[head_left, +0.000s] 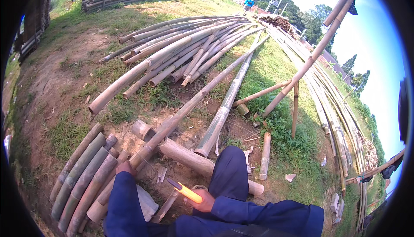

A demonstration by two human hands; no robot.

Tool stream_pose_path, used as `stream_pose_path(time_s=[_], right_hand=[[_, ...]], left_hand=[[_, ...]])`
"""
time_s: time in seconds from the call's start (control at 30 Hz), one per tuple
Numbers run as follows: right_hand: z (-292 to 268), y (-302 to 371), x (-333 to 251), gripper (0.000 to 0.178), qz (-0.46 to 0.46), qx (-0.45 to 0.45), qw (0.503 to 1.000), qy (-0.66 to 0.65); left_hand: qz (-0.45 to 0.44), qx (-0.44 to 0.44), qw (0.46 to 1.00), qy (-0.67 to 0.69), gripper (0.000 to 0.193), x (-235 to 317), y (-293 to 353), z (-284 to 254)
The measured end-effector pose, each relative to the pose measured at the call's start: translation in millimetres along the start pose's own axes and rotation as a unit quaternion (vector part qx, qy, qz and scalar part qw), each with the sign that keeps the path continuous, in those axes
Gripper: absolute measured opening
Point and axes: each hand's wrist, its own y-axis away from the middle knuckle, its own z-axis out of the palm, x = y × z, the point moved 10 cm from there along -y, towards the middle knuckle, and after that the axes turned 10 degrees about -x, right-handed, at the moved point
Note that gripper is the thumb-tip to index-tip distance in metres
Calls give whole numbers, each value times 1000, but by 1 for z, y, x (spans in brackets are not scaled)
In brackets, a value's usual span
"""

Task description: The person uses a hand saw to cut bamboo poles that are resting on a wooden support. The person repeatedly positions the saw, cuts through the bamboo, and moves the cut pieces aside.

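Observation:
A long bamboo pole (189, 104) slopes from the far grass down to my left side, crossing over a thick bamboo log (189, 156) that lies crosswise on the ground. My left hand (125, 168) is closed around the pole's near end. In my right hand (203, 200) is a hand saw (189, 193) with a yellow-orange handle. Its thin blade, seen nearly edge-on, points up and left toward the pole near my left hand; whether it touches the bamboo I cannot tell. My right hand is beside my bent knee (230, 168).
Short cut bamboo pieces (82, 181) lie side by side at my left. Many long poles (181, 51) are piled ahead, another greenish pole (228, 101) beside mine. A slanted bamboo post (302, 71) with braces stands at right, before more stacked poles (332, 103). A person (249, 3) is far off.

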Motion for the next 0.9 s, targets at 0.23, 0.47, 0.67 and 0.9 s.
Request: stream_pose_path(time_s=[0.23, 0.47, 0.67, 0.9], right_hand=[[18, -94, -17, 26, -35, -29, 999, 3], [-10, 19, -15, 30, -19, 19, 1000, -11], [19, -123, 4, 26, -23, -13, 999, 41], [-10, 50, -20, 23, -21, 13, 1000, -7]], left_hand=[[-2, 9, 1000, -6, 48, -2, 10, 1], [-8, 11, 1000, 3, 45, -5, 3, 0], [-3, -24, 1000, -4, 59, 3, 0, -4], [-9, -13, 1000, 15, 48, 7, 16, -10]])
